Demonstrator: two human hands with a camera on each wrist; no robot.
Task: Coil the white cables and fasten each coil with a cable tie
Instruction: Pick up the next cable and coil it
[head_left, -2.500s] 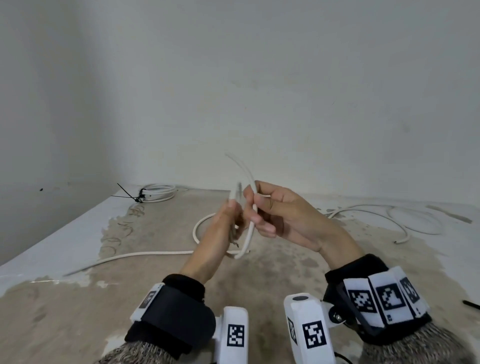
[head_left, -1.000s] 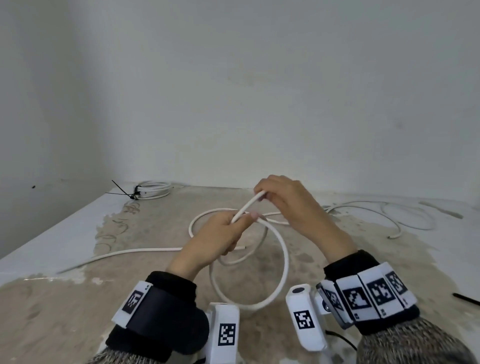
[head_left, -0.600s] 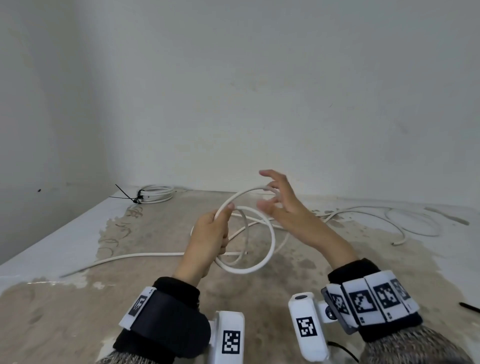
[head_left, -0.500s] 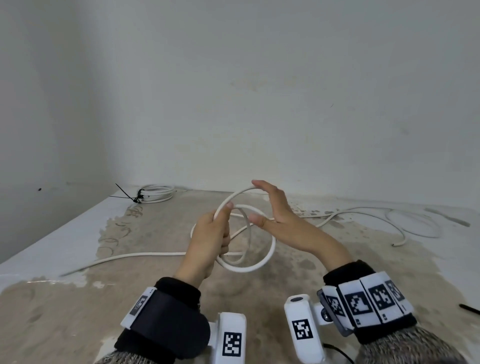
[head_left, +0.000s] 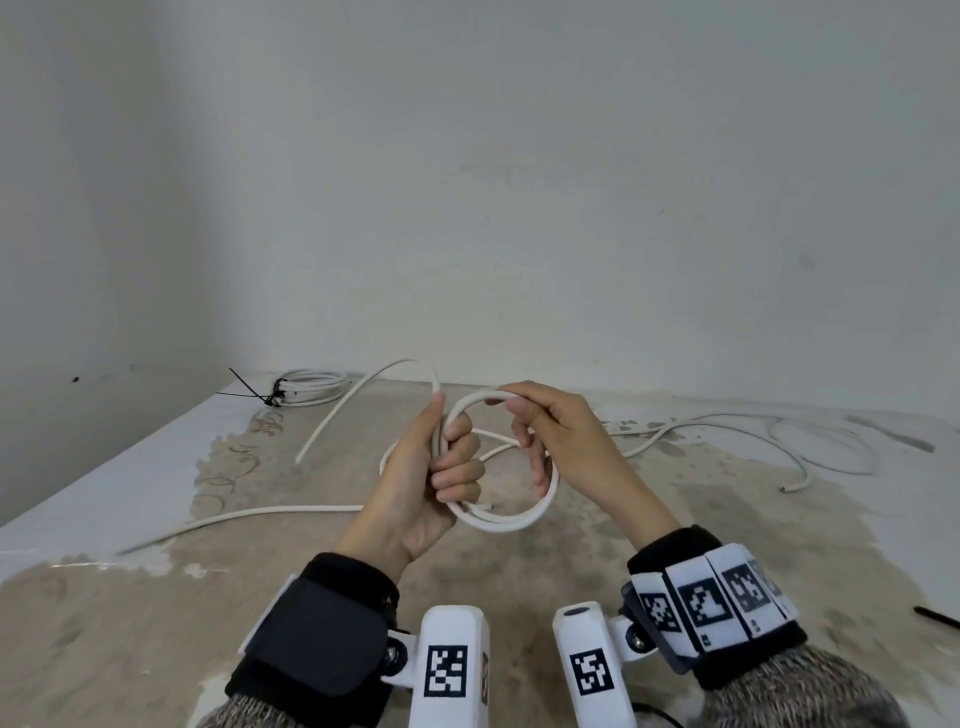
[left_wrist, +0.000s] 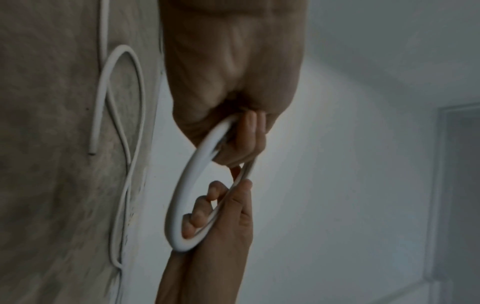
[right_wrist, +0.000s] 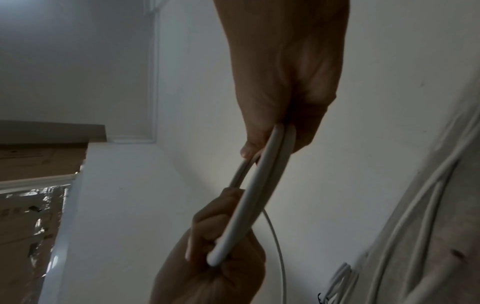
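A small coil of white cable (head_left: 501, 522) hangs in the air above the table between both hands. My left hand (head_left: 449, 431) grips its left side with curled fingers. My right hand (head_left: 519, 410) pinches the top right of the loop. A loose length of this cable (head_left: 358, 395) arcs up from my left thumb and drops to the left. The left wrist view shows my left hand (left_wrist: 244, 139) wrapped round the coil (left_wrist: 187, 185). In the right wrist view my right hand (right_wrist: 272, 142) clamps two strands of the coil (right_wrist: 254, 195).
A finished coil (head_left: 317, 387) bound with a black tie (head_left: 272, 400) lies at the back left. Another loose white cable (head_left: 727, 421) sprawls at the right. One more white length (head_left: 260, 514) runs across the stained table (head_left: 156, 623). A black cable tie (head_left: 935, 617) lies at the right edge.
My right hand has gone from open fingers beside the loop to pinching its top. A length of cable now arcs up to the left of my left hand.
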